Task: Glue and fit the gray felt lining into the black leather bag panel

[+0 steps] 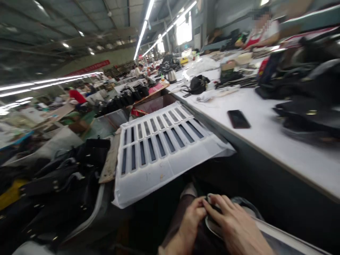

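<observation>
Low in front of me, over my lap, my left hand (pixel 191 216) and my right hand (pixel 235 221) meet with fingers bent and pressed together. Both grip a small dark piece with a white edge (pixel 212 226); the fingers cover most of it, so its kind is unclear. Beyond them lies a board covered in white cloth (pixel 164 166), apart from my hands. Two rows of narrow dark strips with pale borders (pixel 162 145) are laid out on it. A framed panel with a pale edge (pixel 281 232) is partly visible beside my right forearm.
A long white table (pixel 268 148) runs along the right, bearing a phone (pixel 238 119), a black strap bundle (pixel 199 84) and dark bags (pixel 313 102). Black bags (pixel 66 184) are heaped at left. A co-worker (pixel 261 33) sits across the table.
</observation>
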Motion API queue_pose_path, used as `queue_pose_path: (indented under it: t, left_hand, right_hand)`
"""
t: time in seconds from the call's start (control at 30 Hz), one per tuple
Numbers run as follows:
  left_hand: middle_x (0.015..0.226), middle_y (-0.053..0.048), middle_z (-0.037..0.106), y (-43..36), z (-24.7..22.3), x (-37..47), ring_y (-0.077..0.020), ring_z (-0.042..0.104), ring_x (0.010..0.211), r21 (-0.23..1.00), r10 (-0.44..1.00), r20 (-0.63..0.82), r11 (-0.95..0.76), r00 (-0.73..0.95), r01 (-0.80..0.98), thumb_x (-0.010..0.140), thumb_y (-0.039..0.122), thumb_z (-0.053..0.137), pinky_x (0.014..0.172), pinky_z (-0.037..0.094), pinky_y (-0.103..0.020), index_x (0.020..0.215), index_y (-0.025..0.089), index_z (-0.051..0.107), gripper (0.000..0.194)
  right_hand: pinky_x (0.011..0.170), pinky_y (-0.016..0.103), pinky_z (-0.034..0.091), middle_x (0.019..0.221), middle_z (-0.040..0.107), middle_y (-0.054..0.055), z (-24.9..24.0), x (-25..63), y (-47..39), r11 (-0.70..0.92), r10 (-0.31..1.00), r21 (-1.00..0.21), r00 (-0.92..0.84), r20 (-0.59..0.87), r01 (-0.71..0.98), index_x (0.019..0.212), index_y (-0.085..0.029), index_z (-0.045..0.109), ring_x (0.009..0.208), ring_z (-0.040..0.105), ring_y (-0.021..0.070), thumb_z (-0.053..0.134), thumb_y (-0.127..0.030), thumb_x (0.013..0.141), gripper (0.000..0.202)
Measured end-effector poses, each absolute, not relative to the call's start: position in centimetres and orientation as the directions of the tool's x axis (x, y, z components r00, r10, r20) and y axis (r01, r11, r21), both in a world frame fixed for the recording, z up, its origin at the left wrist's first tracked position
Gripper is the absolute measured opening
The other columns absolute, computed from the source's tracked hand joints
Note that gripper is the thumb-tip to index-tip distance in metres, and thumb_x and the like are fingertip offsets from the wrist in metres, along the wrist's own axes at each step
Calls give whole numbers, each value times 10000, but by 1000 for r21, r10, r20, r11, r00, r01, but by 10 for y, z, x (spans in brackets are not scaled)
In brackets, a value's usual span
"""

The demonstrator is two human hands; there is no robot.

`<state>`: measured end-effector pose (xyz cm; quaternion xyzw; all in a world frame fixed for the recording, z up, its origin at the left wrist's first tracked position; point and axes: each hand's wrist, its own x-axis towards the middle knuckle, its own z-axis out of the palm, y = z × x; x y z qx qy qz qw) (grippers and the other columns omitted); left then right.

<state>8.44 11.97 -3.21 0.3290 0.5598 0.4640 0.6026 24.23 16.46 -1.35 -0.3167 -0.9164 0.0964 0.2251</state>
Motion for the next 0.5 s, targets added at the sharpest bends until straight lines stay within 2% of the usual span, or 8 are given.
queue_pose_path:
  t: [0.1, 0.17, 0.2, 0.27, 0.3, 0.33, 0.4, 0.5]
  left_hand:
    - [1434, -144, 536, 118, -36, 76, -300, 447, 1359, 919, 930, -367, 360, -15, -162, 775, 330, 611, 1122, 354, -426, 1365, 143, 512, 627]
    - [1497, -127, 477, 127, -34, 70, -293, 385, 1410, 928, 935, -352, 353, 34, -118, 802, 328, 629, 1170, 297, -454, 1407, 172, 462, 647]
    - [1488, -113, 492, 134, -29, 69, -296, 402, 1401, 948, 948, -317, 317, 45, -8, 815, 336, 630, 1164, 317, -475, 1400, 181, 474, 625]
    - [1420, -94, 569, 149, -15, 71, -301, 475, 1346, 947, 967, -231, 199, 104, 250, 852, 370, 604, 1146, 345, -519, 1348, 205, 546, 526]
    - [1399, -80, 589, 157, -6, 77, -291, 495, 1329, 914, 975, -168, 97, 149, 393, 865, 374, 597, 1148, 345, -526, 1310, 224, 588, 469]
    - [1374, -70, 609, 165, 3, 85, -282, 517, 1308, 864, 972, -104, -17, 211, 503, 876, 370, 590, 1142, 358, -526, 1266, 243, 627, 412]
    - [1326, -59, 643, 178, 18, 110, -262, 559, 1259, 742, 930, 10, -254, 369, 620, 888, 334, 585, 1108, 416, -504, 1194, 265, 679, 327]
    - [1229, -71, 701, 192, 25, 156, -250, 635, 1139, 609, 800, 90, -516, 594, 603, 896, 242, 567, 991, 524, -452, 1163, 236, 699, 298]
  right_hand:
    - [921, 388, 537, 1275, 637, 95, 24, 272, 152, 576, 711, -691, -684, 160, 438, 1226, -262, 667, 1084, 622, 236, 430, -84, 862, 469]
    - [1017, 357, 477, 1358, 590, 80, 32, 311, 152, 333, 855, -867, -508, 110, 371, 1267, -264, 643, 1191, 578, 219, 454, -229, 954, 367]
    - [1041, 351, 455, 1362, 589, 82, 30, 334, 153, 200, 934, -918, -351, 72, 343, 1269, -249, 642, 1217, 564, 225, 480, -323, 964, 354]
    - [1056, 364, 435, 1313, 621, 103, 14, 380, 158, -57, 998, -955, 5, -58, 290, 1220, -193, 664, 1227, 553, 259, 520, -487, 932, 436]
    - [1045, 367, 440, 1293, 632, 111, 0, 400, 162, -212, 973, -950, 144, -182, 231, 1233, -171, 646, 1202, 566, 266, 504, -547, 918, 511]
    - [1014, 380, 460, 1268, 638, 140, -16, 415, 166, -300, 945, -928, 201, -257, 222, 1212, -129, 643, 1188, 569, 280, 455, -575, 930, 561]
    - [870, 397, 525, 1053, 702, 148, -52, 429, 174, -444, 892, -869, 198, -406, 220, 1006, -84, 692, 1014, 644, 283, 475, -556, 943, 523]
    - [682, 335, 552, 712, 657, 9, -95, 417, 186, -600, 796, -766, 74, -601, 230, 793, -121, 659, 671, 650, 164, 573, -464, 959, 392]
